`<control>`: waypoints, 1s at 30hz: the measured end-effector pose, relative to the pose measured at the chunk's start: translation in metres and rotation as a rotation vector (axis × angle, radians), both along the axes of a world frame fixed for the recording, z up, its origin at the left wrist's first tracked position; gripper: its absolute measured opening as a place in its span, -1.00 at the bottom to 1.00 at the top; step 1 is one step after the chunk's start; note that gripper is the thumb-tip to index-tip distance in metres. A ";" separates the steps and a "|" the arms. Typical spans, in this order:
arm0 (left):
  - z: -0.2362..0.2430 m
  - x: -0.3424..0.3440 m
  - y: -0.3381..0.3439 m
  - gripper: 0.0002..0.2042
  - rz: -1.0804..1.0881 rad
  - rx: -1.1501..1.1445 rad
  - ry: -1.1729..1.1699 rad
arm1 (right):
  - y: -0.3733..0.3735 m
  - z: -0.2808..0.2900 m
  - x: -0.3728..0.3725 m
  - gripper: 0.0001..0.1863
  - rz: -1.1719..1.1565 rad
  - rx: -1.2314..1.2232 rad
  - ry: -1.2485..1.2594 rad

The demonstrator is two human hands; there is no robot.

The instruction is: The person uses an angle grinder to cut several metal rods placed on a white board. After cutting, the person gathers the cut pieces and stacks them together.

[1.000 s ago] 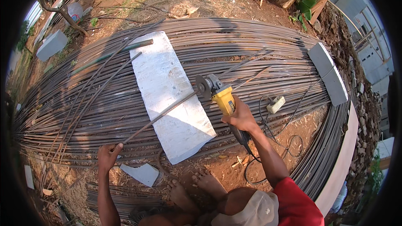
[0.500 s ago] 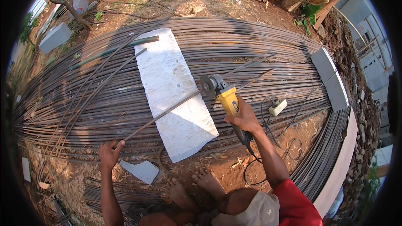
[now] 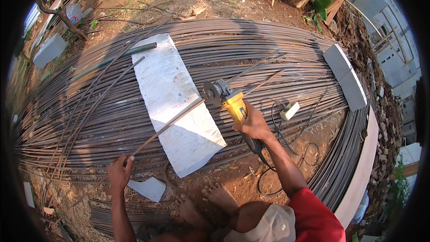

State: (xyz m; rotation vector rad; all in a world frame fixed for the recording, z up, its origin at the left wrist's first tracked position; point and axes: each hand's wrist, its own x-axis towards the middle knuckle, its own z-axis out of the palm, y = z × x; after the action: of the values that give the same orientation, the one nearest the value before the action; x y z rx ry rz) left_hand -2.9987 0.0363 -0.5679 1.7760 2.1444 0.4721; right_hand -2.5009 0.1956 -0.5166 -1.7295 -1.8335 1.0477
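Observation:
My right hand [image 3: 254, 124] grips a yellow angle grinder [image 3: 228, 101], its disc [image 3: 209, 90] near the upper end of a thin steel rod [image 3: 165, 126]. The rod lies slanted across a long white concrete slab [image 3: 172, 98] that rests on a wide pile of steel rebar [image 3: 268, 54]. My left hand [image 3: 119, 172] holds the rod's lower end near the ground. My bare feet [image 3: 210, 201] stand on the dirt in front of the slab. The grinder's black cable [image 3: 268, 175] trails down past my right forearm.
A white plug socket [image 3: 289, 110] with a black cord lies on the rebar right of the grinder. Grey blocks [image 3: 345, 80] sit on the pile's right end, another block [image 3: 49, 50] at far left. A broken slab piece [image 3: 148, 189] lies by my left hand. Timber and rubble lie behind.
The view has shifted slightly. The grinder has stayed at the rod's upper end on the slab, and my left hand has kept its hold on the rod's lower end.

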 end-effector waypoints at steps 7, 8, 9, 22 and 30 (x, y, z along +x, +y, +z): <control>-0.015 -0.006 -0.004 -0.54 0.029 0.115 0.083 | 0.000 0.002 -0.005 -0.08 0.013 0.017 -0.007; -0.015 -0.005 -0.003 -0.55 0.035 0.119 0.087 | 0.000 0.000 -0.004 -0.08 0.014 0.026 -0.004; -0.015 -0.004 -0.003 -0.55 0.032 0.103 0.085 | 0.000 0.000 -0.003 -0.08 0.013 0.034 0.000; -0.021 -0.006 -0.002 -0.54 -0.007 0.192 0.102 | 0.000 -0.001 -0.002 -0.06 0.035 0.037 0.010; -0.021 0.000 -0.001 -0.50 0.007 0.197 0.110 | 0.002 -0.001 -0.002 -0.10 0.042 0.027 0.008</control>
State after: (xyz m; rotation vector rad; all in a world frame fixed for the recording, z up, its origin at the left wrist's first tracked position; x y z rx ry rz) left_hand -2.9991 0.0357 -0.5886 1.9410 2.2458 0.6197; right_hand -2.5027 0.1976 -0.5175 -1.6757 -1.8777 1.0399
